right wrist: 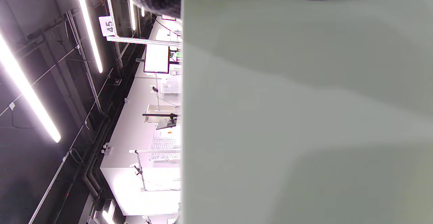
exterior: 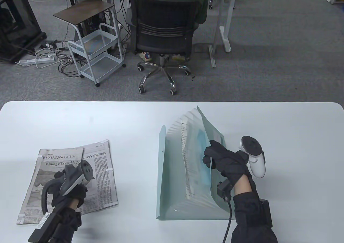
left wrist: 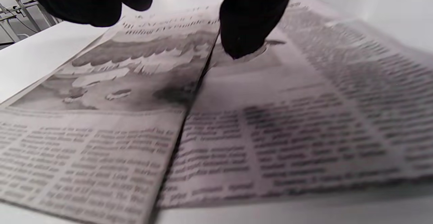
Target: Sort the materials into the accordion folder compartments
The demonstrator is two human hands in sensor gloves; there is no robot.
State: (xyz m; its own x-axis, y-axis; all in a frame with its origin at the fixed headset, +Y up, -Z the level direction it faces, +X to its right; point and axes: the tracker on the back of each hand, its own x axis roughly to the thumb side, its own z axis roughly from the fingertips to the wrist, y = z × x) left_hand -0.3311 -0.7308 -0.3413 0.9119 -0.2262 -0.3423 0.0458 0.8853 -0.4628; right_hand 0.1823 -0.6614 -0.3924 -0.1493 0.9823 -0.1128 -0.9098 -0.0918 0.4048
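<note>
- One white counter (exterior: 80,119), spanning the lower half of the table view and carrying everything below.
- Pale green accordion folder (exterior: 172,200), standing right of centre, fanned wide, pleats visible along its top and bottom edges; printed sheets tucked into one of the rear pockets, exact compartment impossible to tell.
- Front flap of that folder (right wrist: 287,115), filling most of the right wrist view as a plain pale surface.
- Newspaper sheets (exterior: 99,173), lying flat at the left, well apart from the folder; two overlapping pieces, upper one headed "BUSINESS FOCUS", lower one showing "...covery matters".
- Same sheets (left wrist: 270,132) in the left wrist view, with a dark seam where one piece overlaps the other.
- Right hand (exterior: 228,165), clamped on the folder's near flap, fingers (exterior: 212,149) curled over its edge, pulling it away from the pleats; white tracker (exterior: 254,157) on its back.
- Left hand (exterior: 70,192), resting on the newspaper, one fingertip (left wrist: 243,38) pressing the page beside the seam, others curled above; whether any sheet is pinched cannot be told. Grey tracker (exterior: 78,176) strapped on top.
</note>
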